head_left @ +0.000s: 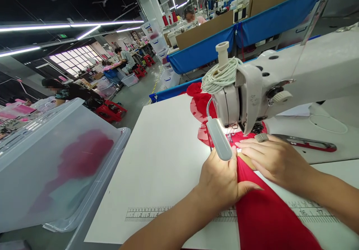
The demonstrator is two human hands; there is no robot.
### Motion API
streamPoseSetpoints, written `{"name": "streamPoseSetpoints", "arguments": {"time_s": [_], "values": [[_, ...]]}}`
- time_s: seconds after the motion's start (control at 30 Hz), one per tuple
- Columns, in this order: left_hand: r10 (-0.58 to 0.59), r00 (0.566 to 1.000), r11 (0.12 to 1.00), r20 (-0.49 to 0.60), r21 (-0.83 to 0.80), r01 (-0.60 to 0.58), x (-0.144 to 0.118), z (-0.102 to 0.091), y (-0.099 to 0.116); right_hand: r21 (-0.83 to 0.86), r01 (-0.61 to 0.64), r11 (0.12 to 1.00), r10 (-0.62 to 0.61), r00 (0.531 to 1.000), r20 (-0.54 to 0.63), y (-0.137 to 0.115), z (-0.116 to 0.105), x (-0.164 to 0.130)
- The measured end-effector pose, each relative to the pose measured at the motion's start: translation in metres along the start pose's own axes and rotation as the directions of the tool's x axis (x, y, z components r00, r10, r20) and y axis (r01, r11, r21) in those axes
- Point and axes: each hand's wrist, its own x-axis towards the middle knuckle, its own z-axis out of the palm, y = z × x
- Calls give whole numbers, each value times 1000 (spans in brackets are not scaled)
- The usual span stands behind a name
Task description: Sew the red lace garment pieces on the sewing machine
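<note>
A length of red fabric (269,212) runs from the front edge of the table up to the needle area of a white sewing machine (308,63). My left hand (218,179) grips the fabric's left edge, its thumb laid across the top; the small lamp hides some of its fingers. On the right, my right hand (277,160) lies flat beside the presser foot, fingers stretched out and close together over the work. Red lace (203,134) and more red cloth spread behind the needle. A grey lamp (220,139) on a bent neck hangs just above my left fingertips.
Thread snips (314,144) with red handles lie right of my right hand. A ruler strip (148,214) is set along the white tabletop (140,160). A translucent plastic bin (56,160) stands on the left. Blue cloth troughs (202,53) and people at work are farther back.
</note>
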Motion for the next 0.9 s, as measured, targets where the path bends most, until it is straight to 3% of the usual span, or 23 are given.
{"name": "streamPoseSetpoints", "arguments": {"time_s": [0.2,0.37,0.7,0.9], "values": [[14,997,1000,-70,-16,-15,-1,0,1,23,-24,999,23,999,27,1,4,-2],[17,999,1000,-44,26,-16,-1,-1,1,47,-109,993,106,993,60,0,9,-8],[35,998,998,-44,50,-33,-1,-1,1,45,-77,996,76,996,36,1,7,-4],[41,999,996,2,85,-41,-2,-1,-2,76,-147,986,142,987,75,2,12,-9]]}}
